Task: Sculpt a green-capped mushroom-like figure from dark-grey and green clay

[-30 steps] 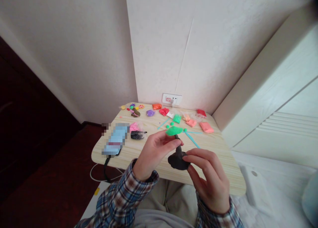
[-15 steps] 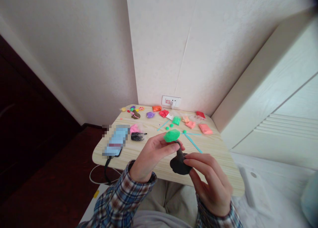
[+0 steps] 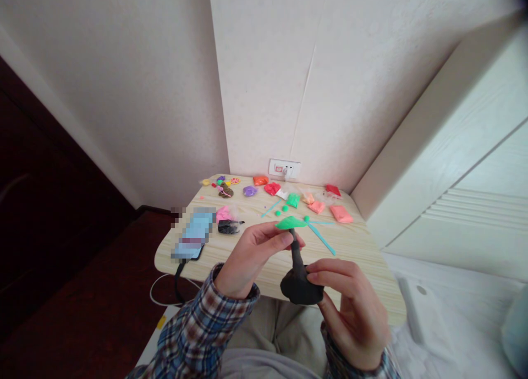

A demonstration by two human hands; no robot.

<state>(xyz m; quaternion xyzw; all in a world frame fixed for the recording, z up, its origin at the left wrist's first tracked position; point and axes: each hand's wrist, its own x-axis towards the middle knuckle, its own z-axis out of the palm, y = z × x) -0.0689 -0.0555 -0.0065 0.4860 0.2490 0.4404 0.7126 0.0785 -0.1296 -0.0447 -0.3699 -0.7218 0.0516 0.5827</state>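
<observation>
Between my hands, above the table's near edge, is a modelling clay figure [image 3: 297,264]: a dark stem on a wide, flat black base, topped by a thin green clay cap [image 3: 291,223]. My left hand [image 3: 253,258] is closed around the upper stem just under the cap, thumb in front and fingers behind. My right hand [image 3: 355,307] pinches the right rim of the black base between thumb and fingertips. Small green clay balls [image 3: 285,208] lie on the table beyond the cap. Beside them is a light blue tool [image 3: 322,239], long and thin.
On the wooden table [image 3: 251,269] a phone [image 3: 193,233] with a cable lies at left. Near it sit black clay in wrap [image 3: 229,226] and pink clay [image 3: 223,213]. Several coloured clay packets, including a green one [image 3: 293,201] and a salmon one [image 3: 341,214], are spread toward the wall socket [image 3: 284,169].
The clay figure has tilted, so its green cap now shows nearly edge-on after showing its top face half a second ago. The base and my right hand have moved slightly lower.
</observation>
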